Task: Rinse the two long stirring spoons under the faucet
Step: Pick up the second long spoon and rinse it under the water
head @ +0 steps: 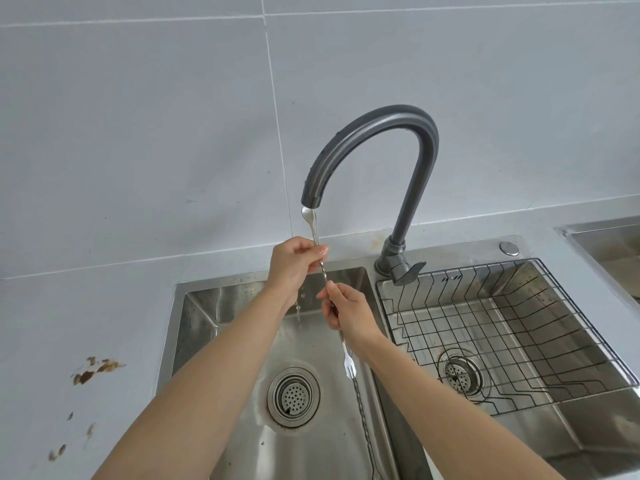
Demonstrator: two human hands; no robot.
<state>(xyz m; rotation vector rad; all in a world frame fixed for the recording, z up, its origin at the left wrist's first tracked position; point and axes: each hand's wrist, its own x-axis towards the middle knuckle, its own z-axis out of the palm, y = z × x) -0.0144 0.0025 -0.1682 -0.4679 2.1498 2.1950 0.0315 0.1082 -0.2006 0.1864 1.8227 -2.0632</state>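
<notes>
A black wire basket (519,327) sits in the right basin (588,427); brown stains (97,368) mark the grey worktop (86,306).

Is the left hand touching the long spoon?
Touching. The head view shows the left hand pinching the twisted stem of the long spoon between thumb and fingers.

At 12 o'clock dark-grey arched metal faucet (381,121); silver spiral-twisted steel stirring spoon (314,226); black wire-grid basket (485,282) at 3 o'clock.
</notes>
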